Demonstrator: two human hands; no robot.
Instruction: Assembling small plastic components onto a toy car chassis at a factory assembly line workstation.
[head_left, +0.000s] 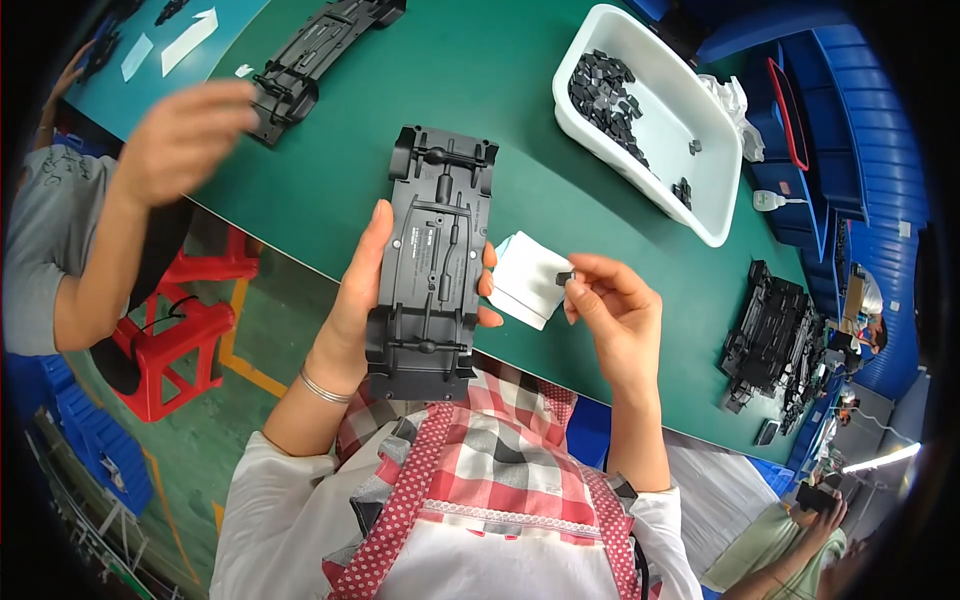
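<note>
A black plastic toy-car chassis (432, 265) with moulded axles and wheel arches is held upright before me. My left hand (362, 275) wraps round it, thumb on the near side and fingertips showing at its right edge. To the right, my right hand (618, 315) pinches a small black plastic piece (566, 278) between thumb and fingers, apart from the chassis. Behind that piece, a stack of white paper sheets (528, 275) lies on the green table (330, 190).
A white tub (577, 120) of small black pieces stands at the far right. More chassis parts (770, 335) are piled at the right, near a small white bottle (768, 201). On the left, a co-worker's hand (185, 140) is by another chassis (318, 55), above a red stool (170, 350).
</note>
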